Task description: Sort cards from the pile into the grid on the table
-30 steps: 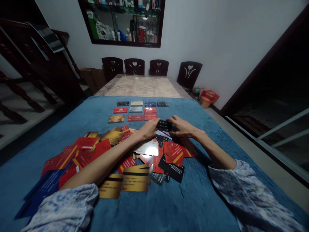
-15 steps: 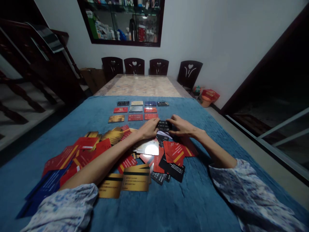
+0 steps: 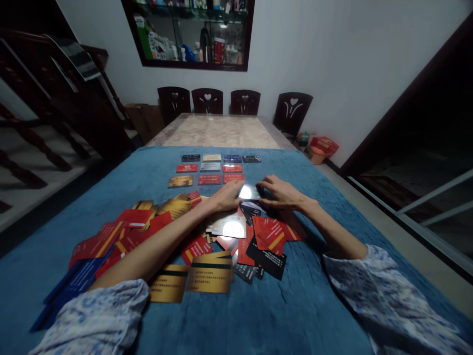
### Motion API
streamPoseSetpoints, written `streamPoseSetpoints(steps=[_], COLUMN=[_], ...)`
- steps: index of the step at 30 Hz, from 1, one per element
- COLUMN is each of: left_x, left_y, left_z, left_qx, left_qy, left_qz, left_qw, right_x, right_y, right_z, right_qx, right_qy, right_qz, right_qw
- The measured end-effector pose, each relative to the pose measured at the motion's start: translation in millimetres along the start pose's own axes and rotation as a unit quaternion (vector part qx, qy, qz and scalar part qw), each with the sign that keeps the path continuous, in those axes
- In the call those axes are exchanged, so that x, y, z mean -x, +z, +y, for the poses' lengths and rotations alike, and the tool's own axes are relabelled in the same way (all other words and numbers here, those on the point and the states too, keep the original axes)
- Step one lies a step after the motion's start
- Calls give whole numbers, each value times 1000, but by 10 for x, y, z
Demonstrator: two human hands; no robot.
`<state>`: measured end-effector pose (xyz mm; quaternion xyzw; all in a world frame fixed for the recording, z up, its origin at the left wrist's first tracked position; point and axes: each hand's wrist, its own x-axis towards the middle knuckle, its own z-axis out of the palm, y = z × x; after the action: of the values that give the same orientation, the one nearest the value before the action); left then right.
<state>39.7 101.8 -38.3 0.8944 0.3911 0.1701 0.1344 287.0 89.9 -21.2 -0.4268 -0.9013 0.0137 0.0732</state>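
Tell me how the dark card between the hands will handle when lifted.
The dark card, between left hand and right hand, looks thin and flat: probably light, fairly stiff. Its face throws glare, so likely slick. If laid flat on the plush blue cloth, its edges may be hard to catch.

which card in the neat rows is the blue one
The dark blue rectangular card, third from the left in the far row, between a pale card and a black card.
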Motion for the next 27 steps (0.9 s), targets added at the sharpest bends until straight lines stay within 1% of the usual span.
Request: streamPoseSetpoints(steps=[6,14,22,27], left_x=[64,103,213,285], left_y=[-41,-96,-272,-380], left_z=[-27,-133,-193,-264], left_qx=[10,20,1,1], left_qy=[-17,12,-3,-11], left_qz=[1,14,-7,-5], left_qw=[1000,1000,1000,1000], right_x=[-16,-62,-200,-348], right_y=[22,69,55,45], right_z=[-35,-64,-137,-204], right_qx=[3,-9,-7,-7], right_qy=[-17,-44,-66,-83], right_qz=[7,36,37,31], right_qw=[1000,998,997,996])
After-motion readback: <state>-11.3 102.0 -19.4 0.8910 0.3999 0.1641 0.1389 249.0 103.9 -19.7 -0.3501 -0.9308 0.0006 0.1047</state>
